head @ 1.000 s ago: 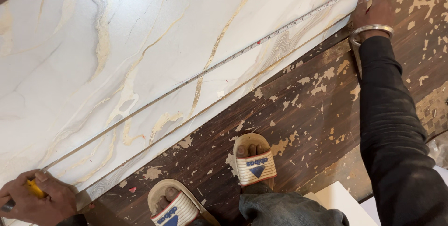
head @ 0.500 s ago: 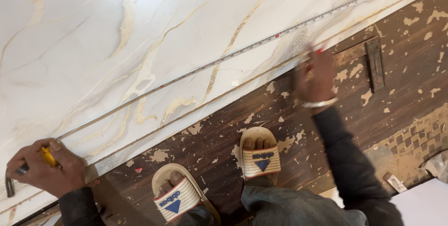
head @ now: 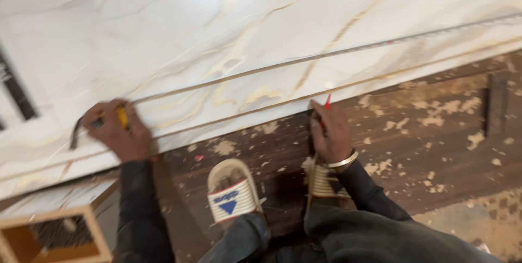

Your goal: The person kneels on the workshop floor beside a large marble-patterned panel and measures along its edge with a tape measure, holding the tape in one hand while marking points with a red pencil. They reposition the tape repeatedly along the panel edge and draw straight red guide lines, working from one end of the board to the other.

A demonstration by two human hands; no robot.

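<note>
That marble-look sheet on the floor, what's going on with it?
A person stands at the edge of a white veined sheet lying on a dusty wooden floor. The left hand pins a yellow tape measure to the sheet, its tape stretched out to the right. The right hand holds a red pencil at the sheet's near edge.

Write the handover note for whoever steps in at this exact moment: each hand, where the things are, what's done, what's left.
Left hand: pressed on the white marbled panel, gripping the yellow tape measure case.
Right hand: at the panel's near edge, holding a red pencil tip-up against it.
Tape blade: stretched along the panel from the left hand off to the right.
The panel lies on a dark floor strewn with sawdust; feet in sandals stand just below its edge.
Done: tape laid out. No pencil mark can be made out in the blur.
Left: likely marking the edge.
</note>
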